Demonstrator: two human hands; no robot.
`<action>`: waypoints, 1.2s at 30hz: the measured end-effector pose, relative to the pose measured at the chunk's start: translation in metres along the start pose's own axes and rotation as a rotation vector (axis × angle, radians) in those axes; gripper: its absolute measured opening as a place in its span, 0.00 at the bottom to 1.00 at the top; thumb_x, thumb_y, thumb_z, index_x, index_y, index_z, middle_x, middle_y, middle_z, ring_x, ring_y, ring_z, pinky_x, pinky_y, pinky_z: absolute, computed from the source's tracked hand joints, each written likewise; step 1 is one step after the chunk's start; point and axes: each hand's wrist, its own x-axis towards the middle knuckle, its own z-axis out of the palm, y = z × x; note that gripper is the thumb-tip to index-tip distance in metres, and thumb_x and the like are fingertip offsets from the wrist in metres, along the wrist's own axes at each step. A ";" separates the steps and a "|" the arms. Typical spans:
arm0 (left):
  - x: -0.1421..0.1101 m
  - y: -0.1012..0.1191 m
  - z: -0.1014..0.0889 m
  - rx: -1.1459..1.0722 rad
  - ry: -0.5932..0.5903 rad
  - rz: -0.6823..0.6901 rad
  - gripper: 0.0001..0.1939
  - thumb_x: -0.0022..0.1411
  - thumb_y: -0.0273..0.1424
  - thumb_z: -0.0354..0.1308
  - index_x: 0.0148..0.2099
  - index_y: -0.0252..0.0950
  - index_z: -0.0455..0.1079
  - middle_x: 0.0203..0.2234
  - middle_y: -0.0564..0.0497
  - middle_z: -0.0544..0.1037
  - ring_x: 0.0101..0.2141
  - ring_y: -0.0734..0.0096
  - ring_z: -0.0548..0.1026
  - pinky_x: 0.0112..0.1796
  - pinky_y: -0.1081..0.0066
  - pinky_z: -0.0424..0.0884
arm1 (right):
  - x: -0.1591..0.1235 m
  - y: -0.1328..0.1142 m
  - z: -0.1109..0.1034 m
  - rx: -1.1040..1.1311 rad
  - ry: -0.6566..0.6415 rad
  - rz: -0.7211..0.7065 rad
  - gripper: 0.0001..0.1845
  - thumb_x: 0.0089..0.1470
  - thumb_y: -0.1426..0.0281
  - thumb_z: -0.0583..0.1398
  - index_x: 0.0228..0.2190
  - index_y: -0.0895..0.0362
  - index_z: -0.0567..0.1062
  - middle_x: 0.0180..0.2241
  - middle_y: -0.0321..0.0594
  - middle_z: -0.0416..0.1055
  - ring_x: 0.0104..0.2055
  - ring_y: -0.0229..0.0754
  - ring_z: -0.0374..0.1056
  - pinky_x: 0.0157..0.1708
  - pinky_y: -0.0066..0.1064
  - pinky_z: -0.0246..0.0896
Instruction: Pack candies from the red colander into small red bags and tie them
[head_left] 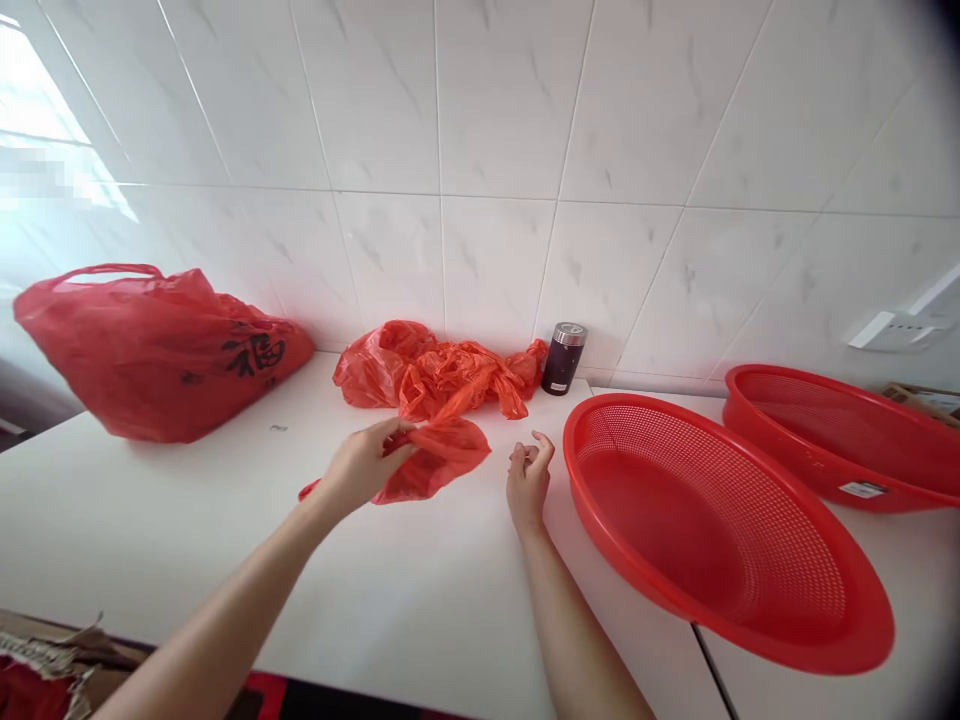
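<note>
- White tiled wall [502, 110] standing behind white tabletop [420, 590].
- Near red basket [667, 530] sitting right of the hands, far red basket [795, 450] sitting behind it.
- Bulging red bag [165, 360] leaning at far left.
- Crumpled red bags [450, 375] lying by wall.
- Thin red bag [442, 460] hanging over table centre; left hand [367, 462] pinching it.
- Right hand [529, 485] holding nothing, fingers loosely curling.
- Dark canister [564, 360] standing beside crumpled bags.

A large red bag [165, 360] bears black "福" [257, 354] (other print [862, 489] illegible).
</note>
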 end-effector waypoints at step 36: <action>0.065 -0.077 0.080 0.211 0.209 0.156 0.25 0.63 0.41 0.54 0.61 0.44 0.64 0.63 0.42 0.61 0.59 0.49 0.62 0.55 0.50 0.60 | 0.038 -0.001 0.030 -0.303 -0.089 -0.204 0.26 0.56 0.67 0.55 0.56 0.56 0.67 0.60 0.51 0.57 0.60 0.53 0.56 0.56 0.46 0.57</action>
